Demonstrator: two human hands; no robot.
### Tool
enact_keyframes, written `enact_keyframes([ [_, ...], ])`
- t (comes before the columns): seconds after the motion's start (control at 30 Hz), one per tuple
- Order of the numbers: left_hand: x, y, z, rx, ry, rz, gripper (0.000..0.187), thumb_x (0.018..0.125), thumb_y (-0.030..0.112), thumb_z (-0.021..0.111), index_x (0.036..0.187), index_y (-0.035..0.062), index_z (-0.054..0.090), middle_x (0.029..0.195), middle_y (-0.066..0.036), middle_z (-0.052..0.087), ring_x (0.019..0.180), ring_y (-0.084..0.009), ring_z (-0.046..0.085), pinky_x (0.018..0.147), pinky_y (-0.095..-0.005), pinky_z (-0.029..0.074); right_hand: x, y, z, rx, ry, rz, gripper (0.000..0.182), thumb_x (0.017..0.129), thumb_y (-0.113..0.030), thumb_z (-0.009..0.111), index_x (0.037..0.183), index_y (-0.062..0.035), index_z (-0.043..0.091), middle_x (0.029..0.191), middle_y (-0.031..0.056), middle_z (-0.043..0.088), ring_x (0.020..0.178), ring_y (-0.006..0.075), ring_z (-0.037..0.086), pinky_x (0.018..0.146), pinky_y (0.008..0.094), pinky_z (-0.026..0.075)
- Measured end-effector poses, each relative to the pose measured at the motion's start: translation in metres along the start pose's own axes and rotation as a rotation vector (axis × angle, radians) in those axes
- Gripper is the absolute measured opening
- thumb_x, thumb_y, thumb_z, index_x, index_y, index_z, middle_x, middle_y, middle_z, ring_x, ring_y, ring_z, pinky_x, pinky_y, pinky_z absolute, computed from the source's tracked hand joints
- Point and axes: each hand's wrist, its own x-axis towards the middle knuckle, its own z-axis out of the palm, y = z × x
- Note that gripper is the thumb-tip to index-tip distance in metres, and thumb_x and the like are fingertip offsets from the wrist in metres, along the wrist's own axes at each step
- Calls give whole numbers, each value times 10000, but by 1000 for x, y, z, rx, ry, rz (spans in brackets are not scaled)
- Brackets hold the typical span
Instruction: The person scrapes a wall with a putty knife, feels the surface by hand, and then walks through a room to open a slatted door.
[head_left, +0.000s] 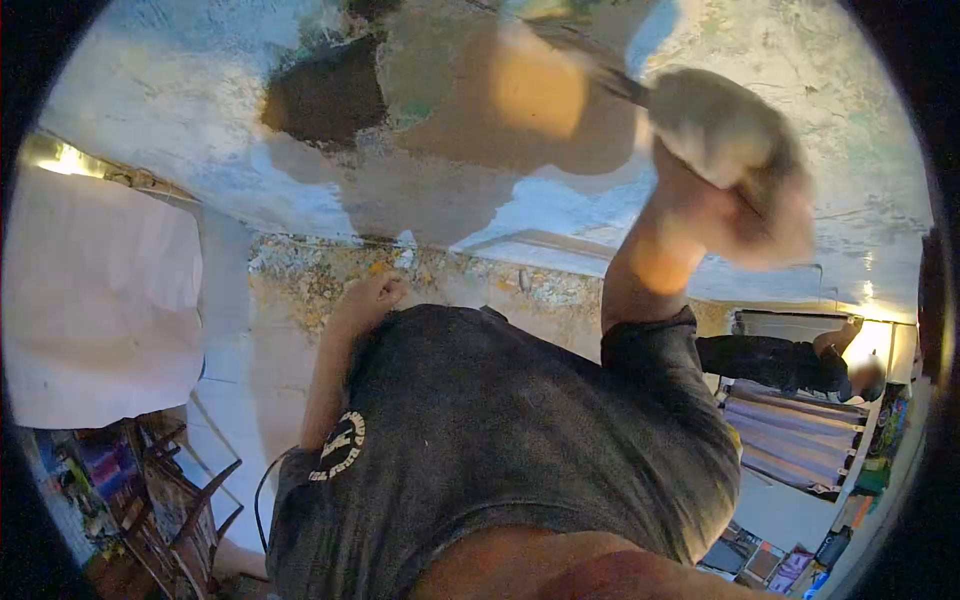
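Right hand with tool at wall; left hand low.

Right hand (pixel 745 170), blurred, was closed round a tool (pixel 600 70) whose dark blade lay against the patched wall (pixel 200 110) beside a brown patch (pixel 530 100). Left hand (pixel 372 296) hung near the rubble (pixel 320 270) at the wall's foot, grip undeterminable. Dark shirt (pixel 500 440) below; white cloth (pixel 100 300) at left.

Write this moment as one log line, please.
right hand: raised, blurred, gripping tool | left hand: low beside body | wall: patchy paint
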Motion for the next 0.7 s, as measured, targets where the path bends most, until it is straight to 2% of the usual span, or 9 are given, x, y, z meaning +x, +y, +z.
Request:
enact_keyframes([
  [0.03,-1,0,0,-3,-2,-7,464,871,431,547,1123,42,572,1019,-205,637,990,-368,597,840,-437,463,6,-8,-2,274,-41,3,329,863,-337,365,627,-109,389,527,7,382,482,168,363,496,287,300],
  [0.1,-1,-1,-3,84,-20,-54,451,872,428,544,1109,46,582,1018,-200,642,971,-355,609,838,-431,464,-15,20,-15,299,-74,-33,383,897,-381,332,651,-99,418,572,12,408,500,180,371,502,298,315],
  [0.17,-8,17,-12,142,-58,-85,438,875,419,542,1108,51,585,1022,-193,644,971,-348,610,837,-430,464,-41,29,-14,-612,117,-276,173,818,-224,518,899,-77,558,832,122,567,730,272,553,690,368,442],
  [0.23,0,22,-18,189,-73,-102,425,879,410,539,1107,55,588,1026,-187,646,972,-342,612,836,-429,464,-22,18,-12,-1067,204,-420,258,778,-146,611,1023,-66,628,962,177,647,845,318,644,785,403,506],
  [0.3,-3,10,-9,113,10,-47,401,883,397,533,1102,67,595,1030,-176,648,969,-336,613,832,-427,466,-4,-24,-4,-13,-6,-76,167,821,-244,506,814,-81,537,752,95,553,640,233,524,587,344,404],
  [0.33,-1,4,-7,112,4,-54,401,883,397,533,1102,67,595,1030,-176,648,969,-336,613,832,-427,466,-7,-20,0,25,57,-60,230,836,-295,455,753,-85,500,693,73,513,588,207,471,537,327,358],
  [0.4,7,0,-9,120,-40,-7,382,886,381,530,1098,71,599,1035,-169,648,972,-332,614,833,-425,467,-20,-2,-2,-320,360,-6,390,867,-396,354,630,-94,425,576,30,434,484,153,364,437,295,266],
  [0.53,9,4,-7,42,22,121,391,884,377,535,1106,60,590,1033,-175,644,972,-338,611,832,-424,468,5,-30,-5,249,-56,11,399,850,-387,383,622,-60,410,564,70,406,487,188,341,453,317,259],
  [0.7,13,21,-11,99,-42,44,437,874,400,537,1105,33,592,1015,-205,633,969,-363,600,826,-429,465,2,-20,-9,219,-61,-5,408,865,-413,362,602,-101,377,547,41,374,483,176,339,455,310,259],
])
